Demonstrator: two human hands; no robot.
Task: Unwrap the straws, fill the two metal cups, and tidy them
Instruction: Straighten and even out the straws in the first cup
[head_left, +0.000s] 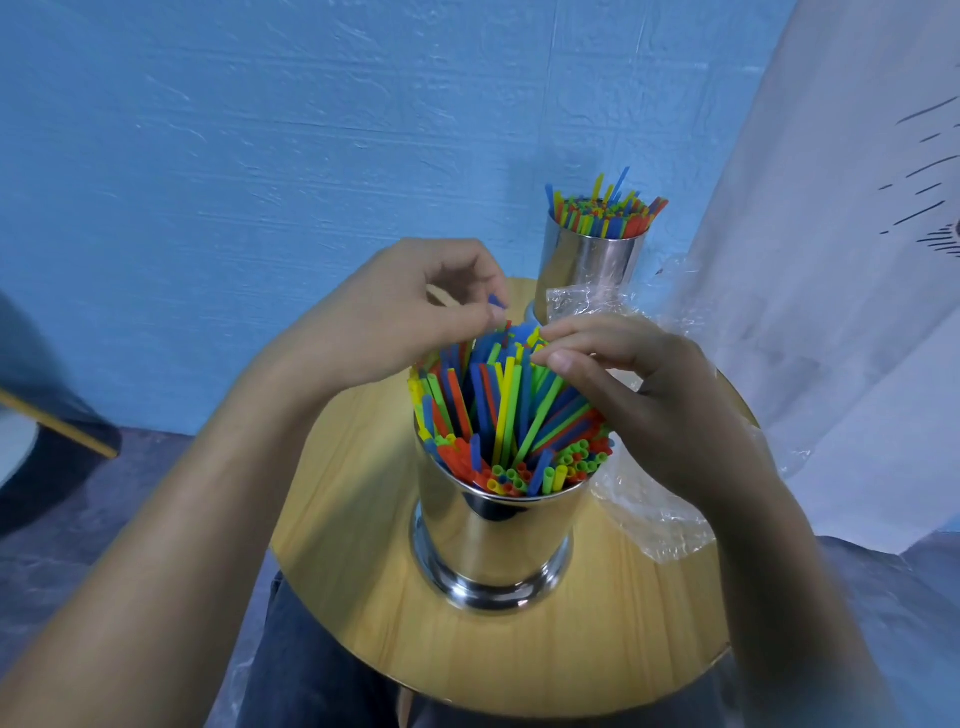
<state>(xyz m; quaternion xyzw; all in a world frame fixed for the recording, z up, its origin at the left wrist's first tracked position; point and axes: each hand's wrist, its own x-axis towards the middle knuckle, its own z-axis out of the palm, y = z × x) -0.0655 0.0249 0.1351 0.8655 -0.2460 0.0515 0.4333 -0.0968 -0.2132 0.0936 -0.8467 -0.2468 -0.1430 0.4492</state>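
Note:
A shiny metal cup (493, 540) stands near the middle of the round wooden table (363, 597), packed with coloured straws (509, 415) that lean unevenly. My left hand (395, 317) hovers over the cup's far left side and pinches the tip of a blue straw (496, 301). My right hand (639, 384) rests on the straw tops at the right, fingers curled over them. A second metal cup (587, 270) full of straws (605, 213) stands at the far edge of the table.
Crumpled clear plastic wrap (649, 499) lies on the table's right side, under and behind my right hand. A white cloth (831, 312) hangs at the right. A blue wall (260, 156) is behind the table. My legs are under the table's near edge.

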